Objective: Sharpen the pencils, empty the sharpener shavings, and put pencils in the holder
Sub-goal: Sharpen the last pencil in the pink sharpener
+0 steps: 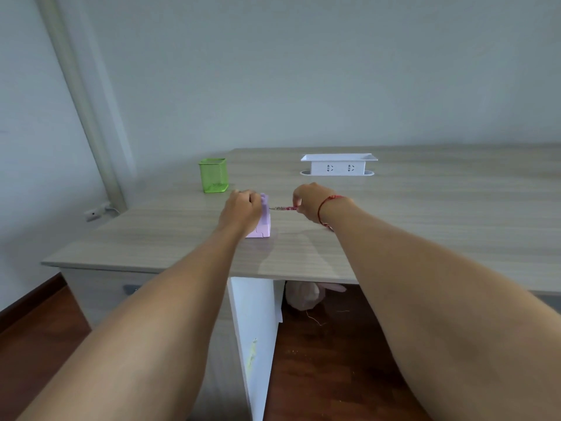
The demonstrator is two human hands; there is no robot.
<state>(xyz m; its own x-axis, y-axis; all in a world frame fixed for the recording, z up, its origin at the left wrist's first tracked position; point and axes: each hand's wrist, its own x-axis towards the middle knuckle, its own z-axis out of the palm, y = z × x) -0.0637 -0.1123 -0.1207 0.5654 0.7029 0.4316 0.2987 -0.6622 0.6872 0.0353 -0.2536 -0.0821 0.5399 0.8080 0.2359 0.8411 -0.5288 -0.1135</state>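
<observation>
Fingers (298,205) of the right hand (309,202) pinch together around the end of a thin patterned pencil (283,208), which lies level and points into a boxy lilac plastic sharpener (263,223). Curled over the sharpener's far side, the left hand (241,211) is closed around it, pressing it on the pale wood-grain desk (425,214). A red string bracelet (324,208) circles the right wrist. Behind and left of the hands, well apart from them, stands a square green mesh pencil holder (213,175); whether it holds anything cannot be told. Farther right, near the desk's back edge, sits a long white plastic tray (338,164) with smooth sides. Dark reddish wooden flooring (318,375) shows under the desk.
</observation>
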